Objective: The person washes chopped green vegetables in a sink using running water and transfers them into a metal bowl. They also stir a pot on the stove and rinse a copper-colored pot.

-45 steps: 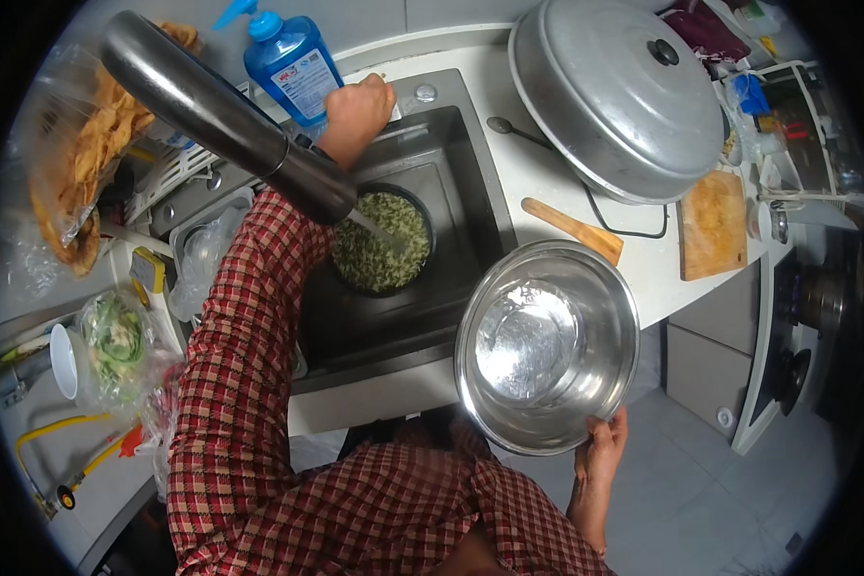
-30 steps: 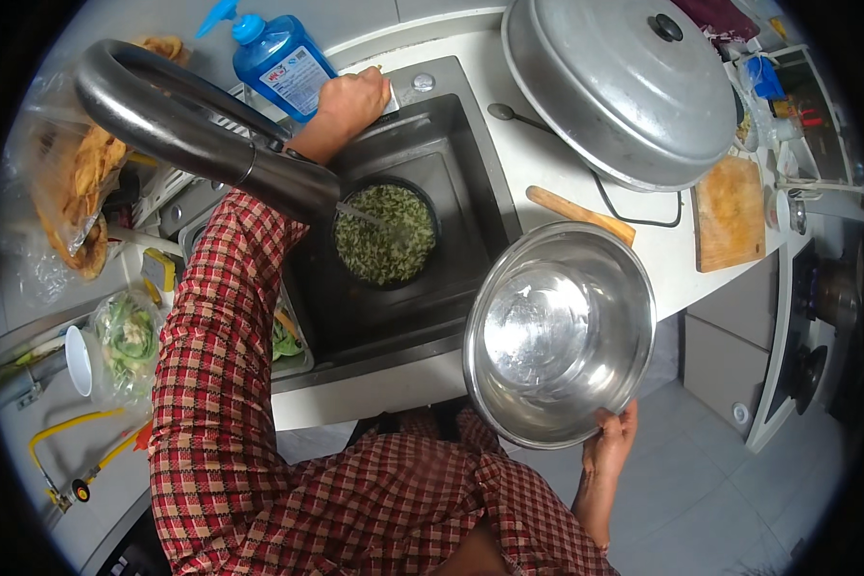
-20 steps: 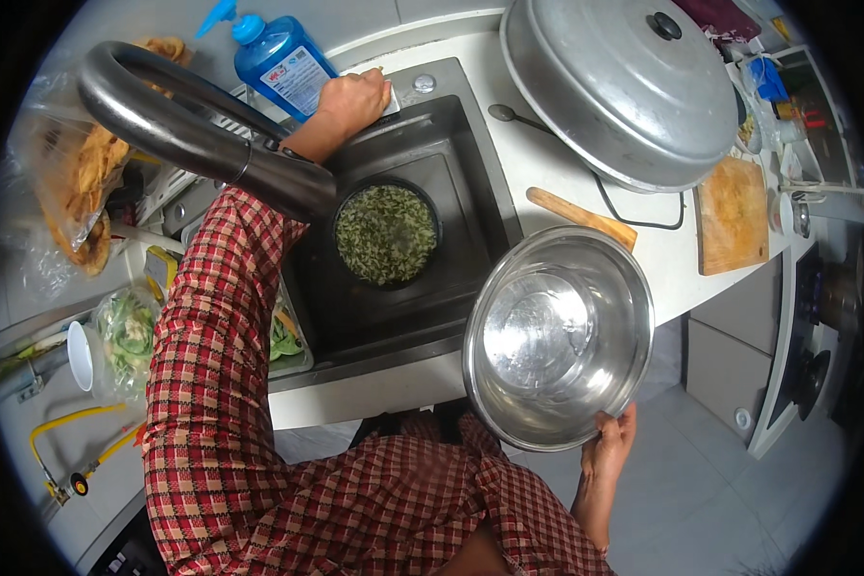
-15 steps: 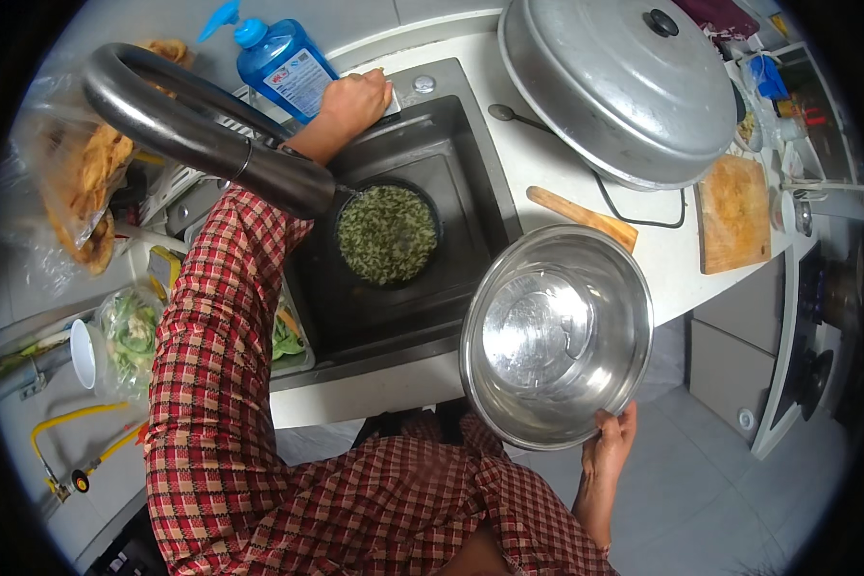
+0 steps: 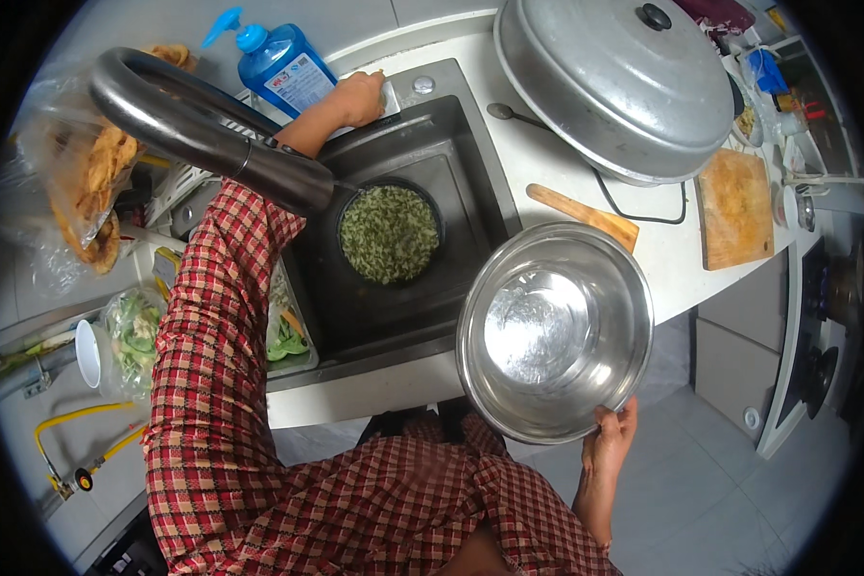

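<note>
My right hand point(image 5: 610, 437) grips the near right rim of a stainless steel bowl point(image 5: 595, 355), which tilts beside the sink with its shiny inside showing. At the back edge of the dark sink point(image 5: 470, 240), my left hand point(image 5: 358, 98) has its fingers curled by a pale, flat item point(image 5: 390, 100) that I cannot make out. A dark round drain basket or pan full of chopped greenish bits point(image 5: 389, 235) sits in the sink. The curved dark metal faucet point(image 5: 288, 178) ends just above it, and a thin stream seems to leave its tip.
A blue pump bottle point(image 5: 283, 72) stands behind my left forearm. On the white counter are a big lidded aluminium pot point(image 5: 624, 86), a wooden handle point(image 5: 581, 216), a spoon point(image 5: 509, 113) and a cutting board point(image 5: 734, 209). Bagged greens point(image 5: 134, 336) lie at left.
My left hand has slid slightly while staying at the sink's back edge. The bowl has shifted a little, and a wet streak inside it no longer shows.
</note>
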Demonstrator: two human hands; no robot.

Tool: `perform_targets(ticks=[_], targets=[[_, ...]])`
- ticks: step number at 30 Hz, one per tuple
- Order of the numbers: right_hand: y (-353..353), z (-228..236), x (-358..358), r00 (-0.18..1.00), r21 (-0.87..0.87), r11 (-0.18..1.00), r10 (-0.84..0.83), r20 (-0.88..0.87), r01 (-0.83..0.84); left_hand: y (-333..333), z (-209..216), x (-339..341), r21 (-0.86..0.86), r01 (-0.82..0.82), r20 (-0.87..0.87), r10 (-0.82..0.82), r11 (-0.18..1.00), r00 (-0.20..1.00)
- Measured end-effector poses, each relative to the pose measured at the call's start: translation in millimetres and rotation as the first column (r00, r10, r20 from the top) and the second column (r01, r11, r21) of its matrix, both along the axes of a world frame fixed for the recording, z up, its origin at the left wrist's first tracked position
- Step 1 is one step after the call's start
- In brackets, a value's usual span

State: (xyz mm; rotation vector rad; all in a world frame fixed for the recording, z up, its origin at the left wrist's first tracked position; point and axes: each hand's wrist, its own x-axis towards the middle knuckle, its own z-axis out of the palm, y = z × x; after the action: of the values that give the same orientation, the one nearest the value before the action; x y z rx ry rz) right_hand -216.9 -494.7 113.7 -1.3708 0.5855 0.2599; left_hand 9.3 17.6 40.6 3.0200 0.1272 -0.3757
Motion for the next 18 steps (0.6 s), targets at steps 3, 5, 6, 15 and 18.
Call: perform_targets(ticks=[3,5,6,15,18], targets=[[-1,-1,-1,1.0,-0.012,1.0,0.009,0.0,-0.009,-1,4,-3,-0.026,0.005,0.013,-0.004,1.0,1.0],[-5,-4,-3,0.999,-0.015,0.999,0.031,0.005,-0.031,-1,5,-4,-0.053,0.022,0.041,-0.02,0.998,0.999],[-4,-3,-2,0.999,-0.016,0.999,0.033,0.008,-0.032,0,4,-4,-0.065,0.03,0.058,-0.026,0.997,0.998],[-2,7,0,0.999,-0.054,0.998,0.024,0.044,-0.022,10,15,-2,-0.068,0.216,-0.08,-0.221,0.974,0.972],[-2,9,-4,0.999,-0.054,0.999,0.003,0.042,0.0,12,7,-7,-0.055,0.155,0.01,-0.155,0.986,0.988]])
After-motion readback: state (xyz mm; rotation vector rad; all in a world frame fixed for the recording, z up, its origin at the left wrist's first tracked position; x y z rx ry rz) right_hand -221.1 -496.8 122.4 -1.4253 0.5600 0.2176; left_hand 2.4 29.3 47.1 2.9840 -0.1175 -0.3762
